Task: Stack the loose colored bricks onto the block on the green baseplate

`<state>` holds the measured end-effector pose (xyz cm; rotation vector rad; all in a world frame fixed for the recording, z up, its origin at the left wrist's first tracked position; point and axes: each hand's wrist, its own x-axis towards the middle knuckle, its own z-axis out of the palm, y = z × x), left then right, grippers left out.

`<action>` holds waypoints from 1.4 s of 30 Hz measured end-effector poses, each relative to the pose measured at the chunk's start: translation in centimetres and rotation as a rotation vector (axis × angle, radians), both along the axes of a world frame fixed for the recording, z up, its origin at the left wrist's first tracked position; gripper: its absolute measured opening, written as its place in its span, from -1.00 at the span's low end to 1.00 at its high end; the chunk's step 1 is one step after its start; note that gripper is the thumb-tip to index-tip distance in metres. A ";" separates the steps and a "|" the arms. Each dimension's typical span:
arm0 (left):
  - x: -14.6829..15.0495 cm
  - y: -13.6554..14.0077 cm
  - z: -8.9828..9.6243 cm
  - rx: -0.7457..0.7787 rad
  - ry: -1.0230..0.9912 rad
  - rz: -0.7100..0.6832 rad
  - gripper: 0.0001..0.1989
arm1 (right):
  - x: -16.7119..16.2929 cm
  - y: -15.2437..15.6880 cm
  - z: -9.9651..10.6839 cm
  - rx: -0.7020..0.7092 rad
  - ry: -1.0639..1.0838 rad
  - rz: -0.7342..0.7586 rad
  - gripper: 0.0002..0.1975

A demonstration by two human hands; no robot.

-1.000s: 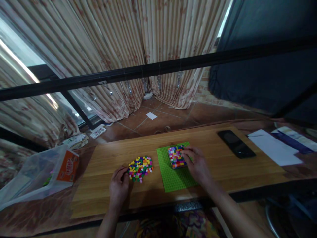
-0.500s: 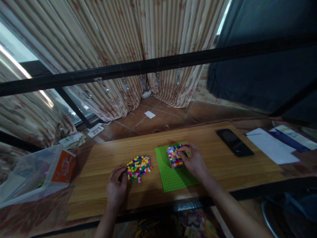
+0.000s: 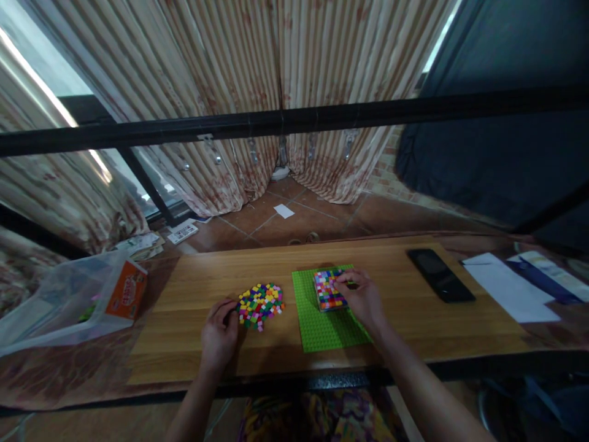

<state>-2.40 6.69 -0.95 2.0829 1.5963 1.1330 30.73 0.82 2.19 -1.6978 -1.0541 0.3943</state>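
A block of many small coloured toy bricks (image 3: 327, 291) stands on a green studded baseplate (image 3: 317, 334). My right hand (image 3: 365, 302) reaches over its right side, thumb and fingertips pinched together at its top; any brick between them is too small to make out. Left of the baseplate, loose bricks (image 3: 261, 304) in yellow, white, pink, green, purple and other colours lie in a flat pile. My left hand (image 3: 219, 334) rests on the table at the pile's left edge, its fingers curled and fingertips together, touching or nearly touching the outermost bricks. What they hold, if anything, is hidden.
The wooden tabletop (image 3: 184, 294) carries a black phone (image 3: 440, 275) on the right. White papers (image 3: 508, 288) lie beyond its right end. A clear plastic bin (image 3: 59, 294) with an orange label stands at the left. A black metal bar (image 3: 294, 120) crosses before the curtains.
The view has tilted and shifted slightly. Both hands keep nearly the same places, the right at the top of the brick block, the left at the pile's edge.
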 end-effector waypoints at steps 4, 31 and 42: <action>0.3 -0.2 0.1 0.013 -0.022 0.003 -0.80 | 0.2 -0.6 0.6 -0.007 -0.097 0.017 -0.78; 0.9 -1.1 0.7 -0.006 -0.092 0.022 -0.81 | -17.7 -1.5 -2.2 -0.035 -0.642 0.436 -0.87; 0.6 -0.9 0.5 0.000 -0.052 0.020 -0.80 | -12.7 -5.1 0.0 0.031 -0.364 0.423 -0.76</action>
